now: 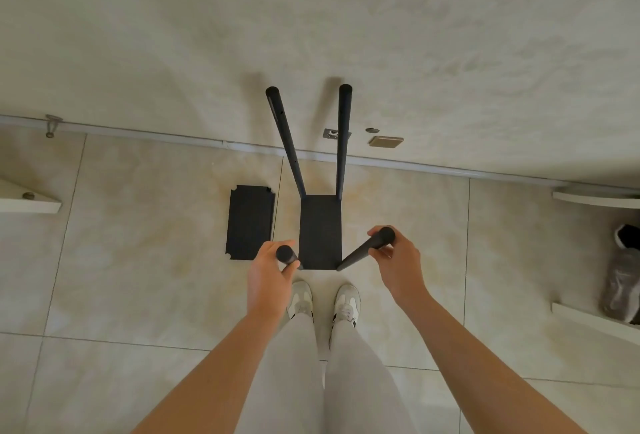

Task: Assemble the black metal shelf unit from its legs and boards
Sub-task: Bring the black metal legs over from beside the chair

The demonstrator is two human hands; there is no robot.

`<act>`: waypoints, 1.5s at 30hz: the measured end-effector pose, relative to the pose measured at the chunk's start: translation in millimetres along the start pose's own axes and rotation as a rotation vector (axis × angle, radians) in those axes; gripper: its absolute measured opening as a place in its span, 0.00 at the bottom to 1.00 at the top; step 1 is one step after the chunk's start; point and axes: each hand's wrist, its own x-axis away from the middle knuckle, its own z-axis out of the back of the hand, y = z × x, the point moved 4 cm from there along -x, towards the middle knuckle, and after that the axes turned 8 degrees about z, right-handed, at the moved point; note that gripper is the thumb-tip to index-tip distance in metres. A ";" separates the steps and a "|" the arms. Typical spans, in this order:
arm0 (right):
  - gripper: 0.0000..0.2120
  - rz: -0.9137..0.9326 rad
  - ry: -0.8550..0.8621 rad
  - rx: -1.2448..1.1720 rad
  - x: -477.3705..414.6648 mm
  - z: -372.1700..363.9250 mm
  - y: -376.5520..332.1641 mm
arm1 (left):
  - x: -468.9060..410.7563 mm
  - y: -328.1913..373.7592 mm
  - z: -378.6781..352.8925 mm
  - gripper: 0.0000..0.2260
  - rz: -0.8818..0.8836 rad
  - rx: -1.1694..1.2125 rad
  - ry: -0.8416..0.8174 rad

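My left hand [268,276] grips the near-left leg [284,253], right hand [396,262] the near-right leg [358,255]; stiff, light tubes, I judge, best held high.

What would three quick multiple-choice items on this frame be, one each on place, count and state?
1. Where is the loose board?
A) flat on the floor, left of the mounted board
B) leaning on the wall
C) across the leg tops

2. How many black legs rise from the mounted board?
A) two
B) three
C) four

3. What is the right hand doing?
A) hanging open
B) gripping a leg top
C) pressing the floor

Key:
1 A, it lies flat beside the unit.
2 C, the far left leg and far right leg stand free and the two near ones are held.
3 B, it curls round the near right leg; the left hand grips the near left leg.
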 end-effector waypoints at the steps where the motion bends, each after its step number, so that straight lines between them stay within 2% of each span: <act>1: 0.16 -0.004 -0.003 -0.005 0.6 -2.1 2.7 | -0.4 -1.4 -1.8 0.12 0.010 0.012 0.004; 7: 0.15 -0.010 0.022 -0.030 2.8 -4.6 12.2 | -1.8 -1.6 -15.8 0.10 0.038 0.032 0.014; 10: 0.14 -0.028 0.028 -0.006 7.7 -4.7 16.9 | -2.1 -7.0 -22.3 0.08 0.053 0.014 -0.020; 12: 0.12 -0.037 0.025 0.010 9.2 -2.5 20.0 | 3.4 -13.9 -25.5 0.10 0.063 0.004 -0.067; 15: 0.10 -0.022 -0.063 0.083 10.8 1.2 25.7 | 16.6 -26.0 -28.6 0.14 0.086 0.023 -0.108; 18: 0.13 0.061 -0.186 0.204 20.9 -2.6 32.0 | 28.4 -37.9 -25.3 0.14 0.098 0.039 -0.054; 20: 0.14 0.095 -0.207 0.240 28.2 -5.0 37.4 | 34.5 -43.3 -22.9 0.15 0.075 0.003 -0.038; 25: 0.17 0.143 -0.225 0.268 45.2 -10.6 49.9 | 46.5 -54.2 -25.3 0.15 0.051 -0.073 -0.076; 28: 0.18 0.120 -0.180 0.233 52.6 -10.7 58.3 | 48.0 -53.6 -32.0 0.14 0.056 -0.062 -0.085; 34: 0.15 0.090 -0.130 0.226 53.7 -1.4 73.7 | 45.7 -40.6 -52.6 0.15 0.077 -0.068 -0.093; 45: 0.17 0.084 -0.199 0.323 38.8 13.8 84.3 | 50.0 -40.6 -67.1 0.16 0.059 -0.135 -0.141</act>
